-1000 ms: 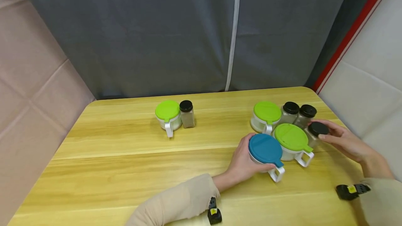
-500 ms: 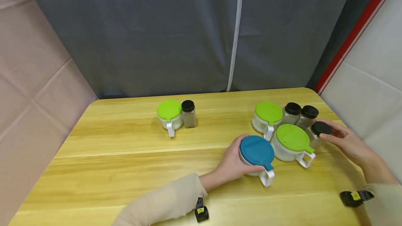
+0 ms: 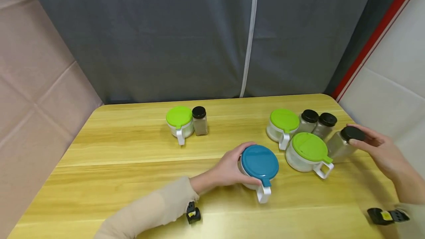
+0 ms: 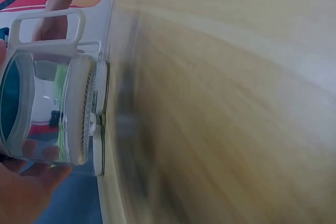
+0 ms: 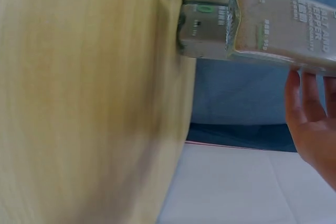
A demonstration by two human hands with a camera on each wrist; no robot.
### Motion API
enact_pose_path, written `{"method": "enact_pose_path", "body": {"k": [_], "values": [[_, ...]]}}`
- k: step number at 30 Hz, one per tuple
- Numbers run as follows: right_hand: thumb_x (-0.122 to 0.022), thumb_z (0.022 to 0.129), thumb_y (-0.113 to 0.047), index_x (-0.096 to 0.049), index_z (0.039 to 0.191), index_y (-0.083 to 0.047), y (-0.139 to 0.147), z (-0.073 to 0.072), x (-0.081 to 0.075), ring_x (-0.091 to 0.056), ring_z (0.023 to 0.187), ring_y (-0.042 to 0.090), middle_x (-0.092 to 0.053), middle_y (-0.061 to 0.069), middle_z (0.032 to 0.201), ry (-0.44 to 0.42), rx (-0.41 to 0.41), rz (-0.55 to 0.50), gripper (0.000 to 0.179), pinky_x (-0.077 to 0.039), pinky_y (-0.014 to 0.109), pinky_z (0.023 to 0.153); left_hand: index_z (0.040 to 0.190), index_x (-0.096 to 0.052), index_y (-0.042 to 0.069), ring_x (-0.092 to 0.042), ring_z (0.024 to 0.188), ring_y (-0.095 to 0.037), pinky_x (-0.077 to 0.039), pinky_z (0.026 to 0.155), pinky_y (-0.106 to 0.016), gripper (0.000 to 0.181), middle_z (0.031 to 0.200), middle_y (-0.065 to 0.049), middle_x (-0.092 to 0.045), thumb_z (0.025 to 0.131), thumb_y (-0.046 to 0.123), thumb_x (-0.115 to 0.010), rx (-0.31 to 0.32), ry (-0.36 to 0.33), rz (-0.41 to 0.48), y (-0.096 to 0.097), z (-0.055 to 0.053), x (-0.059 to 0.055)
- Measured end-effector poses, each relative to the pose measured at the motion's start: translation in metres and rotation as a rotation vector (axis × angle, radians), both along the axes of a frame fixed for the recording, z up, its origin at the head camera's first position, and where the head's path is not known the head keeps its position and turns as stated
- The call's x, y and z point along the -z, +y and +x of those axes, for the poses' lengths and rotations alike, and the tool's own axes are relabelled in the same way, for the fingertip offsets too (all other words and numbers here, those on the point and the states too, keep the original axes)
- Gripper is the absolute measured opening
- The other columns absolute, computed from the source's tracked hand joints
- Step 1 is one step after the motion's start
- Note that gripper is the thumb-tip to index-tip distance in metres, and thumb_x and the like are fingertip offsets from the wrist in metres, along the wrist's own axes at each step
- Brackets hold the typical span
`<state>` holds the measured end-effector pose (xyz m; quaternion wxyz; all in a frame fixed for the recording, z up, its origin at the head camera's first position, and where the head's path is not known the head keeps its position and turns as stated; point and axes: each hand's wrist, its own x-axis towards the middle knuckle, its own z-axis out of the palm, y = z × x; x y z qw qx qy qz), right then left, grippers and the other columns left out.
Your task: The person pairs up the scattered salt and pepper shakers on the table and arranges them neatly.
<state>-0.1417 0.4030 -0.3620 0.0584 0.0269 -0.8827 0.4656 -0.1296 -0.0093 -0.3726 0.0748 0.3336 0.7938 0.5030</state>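
My left hand [image 3: 227,169] grips a seasoning jar [image 3: 260,162] with a blue lid and white handle, fingers round its left side. In the left wrist view its clear glass body [image 4: 44,106] hangs over the tabletop. My right hand [image 3: 385,152] holds a spice bottle [image 3: 339,146] near its black cap. Its label, partly readable as salt and pepper, faces the right wrist view, where the bottle's base [image 5: 239,22] is off the table. Just left of that bottle stands a green-lidded seasoning jar [image 3: 310,146].
Behind these stand another green-lidded jar [image 3: 284,120] and two black-capped spice bottles [image 3: 309,116]. Farther left, a green-lidded jar [image 3: 179,117] is beside a spice bottle [image 3: 200,121]. A grey curtain [image 3: 166,40] backs the wooden table [image 3: 132,187]; a white wall [image 3: 388,95] borders its right.
My left hand has carried the blue-lidded jar leftward, away from the green-lidded jar. My right hand has lifted the spice bottle and drawn it slightly right.
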Motion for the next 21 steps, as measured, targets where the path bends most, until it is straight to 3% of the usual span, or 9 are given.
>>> {"method": "enact_pose_path", "body": {"k": [6,10,17,21], "values": [[-0.054,0.087,-0.006,-0.043,0.132,-0.022,-0.017,0.014,-0.024,-0.04,0.09,-0.008,-0.038,-0.021,0.115,0.094,0.033,-0.062,0.048,-0.031,0.006,0.066,0.133,-0.032,0.022,-0.045,0.108,-0.009,-0.036,0.09,-0.028,0.087,0.122,0.005,-0.047,0.061,0.028,-0.081,0.047,-0.014,-0.015,-0.02,-0.001,-0.004],[-0.053,0.087,0.001,-0.047,0.129,-0.019,-0.021,0.019,-0.032,-0.045,0.087,-0.006,-0.044,-0.018,0.111,0.15,0.001,-0.115,0.047,-0.036,0.005,0.065,0.132,-0.032,0.022,-0.045,0.108,-0.01,-0.037,0.089,-0.028,0.087,0.122,0.004,-0.047,0.062,0.026,-0.081,0.066,-0.017,-0.012,-0.032,0.0,-0.009],[-0.054,0.084,0.004,-0.048,0.128,-0.013,-0.03,0.029,-0.04,-0.048,0.083,-0.004,-0.046,-0.015,0.111,0.188,0.006,-0.091,0.047,-0.037,0.006,0.064,0.133,-0.031,0.018,-0.045,0.109,-0.011,-0.038,0.089,-0.027,0.088,0.122,0.002,-0.047,0.061,0.023,-0.082,0.129,0.015,-0.005,-0.05,0.003,-0.02],[-0.052,0.082,0.013,-0.05,0.124,-0.004,-0.037,0.035,-0.048,-0.052,0.086,-0.001,-0.052,-0.009,0.111,0.261,-0.059,-0.262,0.046,-0.039,0.006,0.067,0.133,-0.031,0.017,-0.045,0.109,-0.011,-0.038,0.089,-0.028,0.088,0.122,0.002,-0.047,0.062,0.024,-0.081,0.144,0.027,-0.009,-0.06,0.003,-0.025]]}}
